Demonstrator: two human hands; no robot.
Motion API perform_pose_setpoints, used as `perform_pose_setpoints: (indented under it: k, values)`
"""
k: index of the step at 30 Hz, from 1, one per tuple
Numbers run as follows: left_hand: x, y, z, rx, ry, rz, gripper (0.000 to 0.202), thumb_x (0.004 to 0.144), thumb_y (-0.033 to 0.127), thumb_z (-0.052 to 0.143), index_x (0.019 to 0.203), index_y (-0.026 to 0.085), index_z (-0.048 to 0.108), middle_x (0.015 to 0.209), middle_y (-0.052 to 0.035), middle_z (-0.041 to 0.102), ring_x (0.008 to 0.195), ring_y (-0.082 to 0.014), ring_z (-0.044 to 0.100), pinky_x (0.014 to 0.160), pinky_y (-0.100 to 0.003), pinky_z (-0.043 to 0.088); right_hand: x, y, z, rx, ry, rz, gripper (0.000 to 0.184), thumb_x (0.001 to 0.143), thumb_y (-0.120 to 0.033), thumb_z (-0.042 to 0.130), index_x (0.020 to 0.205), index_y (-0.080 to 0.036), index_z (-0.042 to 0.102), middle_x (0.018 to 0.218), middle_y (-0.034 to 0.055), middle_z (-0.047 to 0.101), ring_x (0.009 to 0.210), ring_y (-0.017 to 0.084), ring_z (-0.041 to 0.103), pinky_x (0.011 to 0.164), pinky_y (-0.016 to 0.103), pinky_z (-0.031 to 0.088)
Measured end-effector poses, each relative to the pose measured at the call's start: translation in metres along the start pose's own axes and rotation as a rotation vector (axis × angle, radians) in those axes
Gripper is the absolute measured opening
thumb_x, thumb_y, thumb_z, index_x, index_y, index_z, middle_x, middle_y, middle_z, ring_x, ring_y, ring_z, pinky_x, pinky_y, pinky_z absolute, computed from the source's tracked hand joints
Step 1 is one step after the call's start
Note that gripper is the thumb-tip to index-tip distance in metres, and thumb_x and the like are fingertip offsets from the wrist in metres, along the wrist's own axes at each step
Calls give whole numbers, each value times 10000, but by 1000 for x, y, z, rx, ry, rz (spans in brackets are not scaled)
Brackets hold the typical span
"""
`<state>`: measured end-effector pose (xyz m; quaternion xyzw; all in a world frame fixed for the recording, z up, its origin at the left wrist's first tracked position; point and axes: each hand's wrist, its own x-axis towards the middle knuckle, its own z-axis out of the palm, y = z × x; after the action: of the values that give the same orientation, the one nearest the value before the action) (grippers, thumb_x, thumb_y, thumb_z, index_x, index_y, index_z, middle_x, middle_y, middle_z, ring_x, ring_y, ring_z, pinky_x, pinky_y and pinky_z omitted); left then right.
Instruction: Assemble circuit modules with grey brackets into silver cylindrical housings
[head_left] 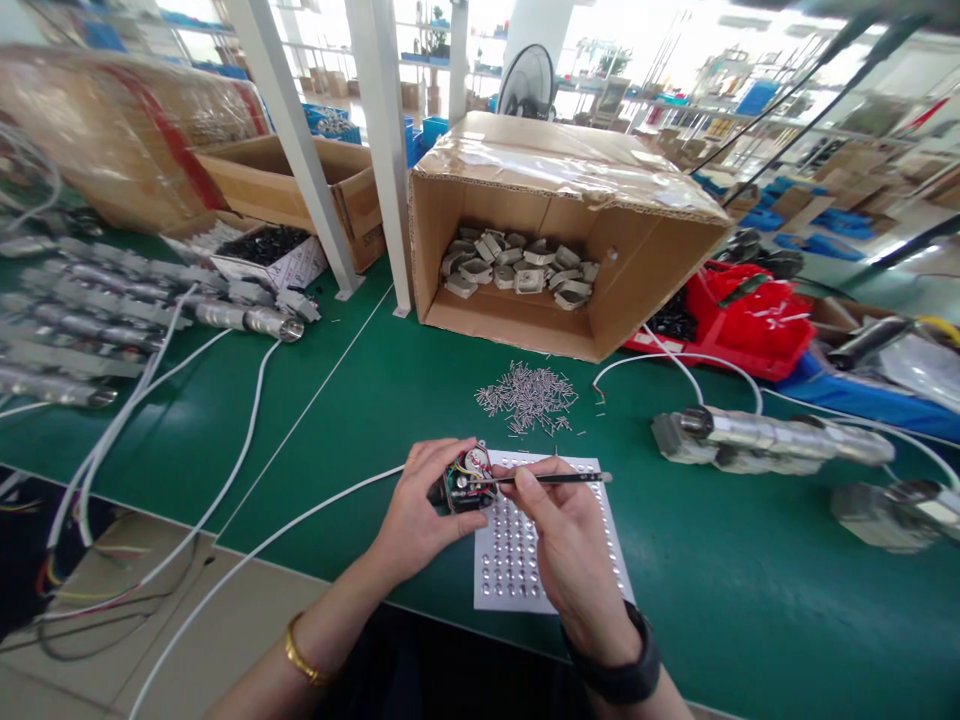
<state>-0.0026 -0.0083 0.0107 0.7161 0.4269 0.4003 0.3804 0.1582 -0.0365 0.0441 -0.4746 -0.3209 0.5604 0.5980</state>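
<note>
We have a small black wired part by the far left corner of the white sheet, over the green surface. Our left hand has its grip clamped around the part's side. We can't tell if the part rests on anything. Our right hand has its grip pinched on a thin dark tool, maybe tweezers, and the tip reaches in among the little coloured wires. If that tip slips, it could poke a wire or pull one loose, because the wires are packed so close. If our left fingers go slack, the part could turn and make the tip miss. A white cable runs up to our left hand; a tug on it could twist the part. Under our right hand lies the white sheet with rows of shiny dots, which our wrist could bump crooked. Farther off is a pile of tiny metal pins; a knock could scatter them. Behind it, a cardboard box holds grey metal pieces.
</note>
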Motion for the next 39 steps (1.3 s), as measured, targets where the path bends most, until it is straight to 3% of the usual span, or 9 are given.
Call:
perform_pose_setpoints:
  k: [4, 7, 13, 27, 30, 33, 35, 37, 39]
  values:
    - [-3, -5, 1, -36, -4, -13, 838, 651, 594, 702, 1353, 296, 354, 1307, -102, 433, 1203, -305, 420, 1022, -506, 356, -1, 0, -1, -1, -9, 11, 236, 800, -360, 733, 803, -173, 591, 899, 81, 673, 886, 239, 631, 763, 322, 492]
    - [-7, -12, 2, -50, 91, 63, 939, 640, 560, 732, 1385, 274, 237, 1367, -153, 328, 1209, -321, 429, 1009, -536, 377, -1, 1, -2, -17, -2, -5, 234, 801, -363, 733, 809, -177, 592, 885, 71, 672, 876, 230, 632, 753, 311, 495]
    - [-9, -19, 1, 105, 118, 330, 538, 759, 277, 717, 1190, 261, 395, 1273, -115, 413, 1196, -263, 449, 966, -475, 442, -1, 2, -2, -18, 13, -26, 232, 795, -354, 739, 806, -179, 587, 871, 58, 668, 848, 213, 635, 758, 309, 502]
    - [-12, -23, 4, 167, 98, 329, 409, 826, 283, 633, 1167, 280, 408, 1306, -117, 375, 1226, -274, 441, 962, -485, 480, 2, 5, 0, -34, 3, -38, 217, 800, -360, 726, 790, -187, 594, 867, 52, 662, 856, 216, 626, 768, 313, 499]
    - [-12, -26, 4, 265, 101, 361, 428, 835, 254, 619, 1210, 287, 417, 1324, -118, 364, 1230, -273, 434, 963, -461, 489, -2, 2, 2, -120, -20, -91, 161, 842, -335, 676, 815, -196, 600, 857, 49, 660, 820, 209, 626, 742, 314, 496]
    - [-11, -31, 3, 338, 135, 396, 481, 847, 235, 599, 1276, 297, 389, 1327, -119, 381, 1215, -268, 454, 933, -437, 518, 0, -18, 0, -300, -78, -320, 64, 897, -252, 590, 855, -212, 618, 897, 48, 641, 875, 218, 612, 774, 342, 494]
    - [-11, -35, 3, 380, 162, 414, 493, 858, 245, 580, 1305, 298, 379, 1330, -123, 390, 1195, -266, 476, 896, -413, 545, 17, -40, -7, -398, -12, -584, 101, 935, -209, 509, 895, -221, 601, 976, 54, 621, 972, 233, 585, 852, 387, 476]
    - [-12, -39, 4, 404, 172, 423, 508, 862, 263, 569, 1329, 311, 374, 1337, -117, 396, 1171, -265, 502, 861, -384, 568, 56, -60, -18, -598, 182, -772, 172, 976, -215, 395, 945, -216, 564, 1028, 72, 603, 1009, 235, 568, 890, 409, 455]
    - [-14, -41, 6, 389, 188, 378, 511, 861, 284, 561, 1333, 368, 384, 1342, -83, 420, 1144, -267, 532, 844, -381, 580, 113, -74, -30, -1055, 401, -708, 290, 1003, -237, 251, 987, -191, 537, 951, 83, 602, 897, 210, 593, 807, 363, 479]
